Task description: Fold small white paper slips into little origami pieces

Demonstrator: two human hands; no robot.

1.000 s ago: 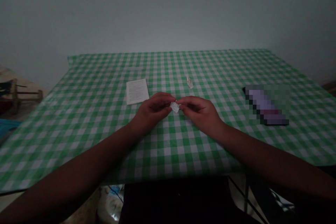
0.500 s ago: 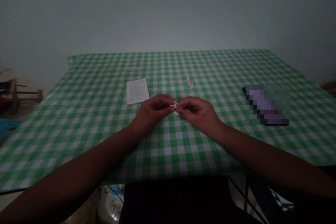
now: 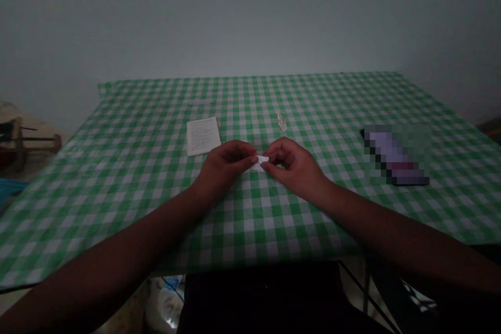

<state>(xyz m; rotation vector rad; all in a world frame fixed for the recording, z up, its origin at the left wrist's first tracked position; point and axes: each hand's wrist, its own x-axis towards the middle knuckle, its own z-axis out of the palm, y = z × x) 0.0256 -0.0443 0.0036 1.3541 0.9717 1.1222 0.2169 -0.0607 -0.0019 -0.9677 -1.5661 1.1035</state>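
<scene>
Between my two hands is a small piece of white paper (image 3: pixel 260 163), which looks folded and is partly covered by my fingers. My left hand (image 3: pixel 224 166) pinches its left side between thumb and fingers. On the right side, my right hand (image 3: pixel 296 165) grips it the same way, thumb toward me. A stack of printed white paper (image 3: pixel 203 136) lies just beyond my left hand. Farther off, past the gap between the hands, lies a small crumpled or folded whitish scrap (image 3: pixel 282 122).
A green and white checked cloth (image 3: pixel 250 224) covers the table. A dark-edged phone-like object (image 3: pixel 395 159), its face blurred out, lies on the right. A pale wall (image 3: pixel 250 21) stands behind the table. Wooden furniture (image 3: pixel 23 138) is at the far left.
More of the white paper now shows between my hands. My right-hand fingers have shifted and lifted slightly, and the fingertips are a little farther apart. The view has moved slightly.
</scene>
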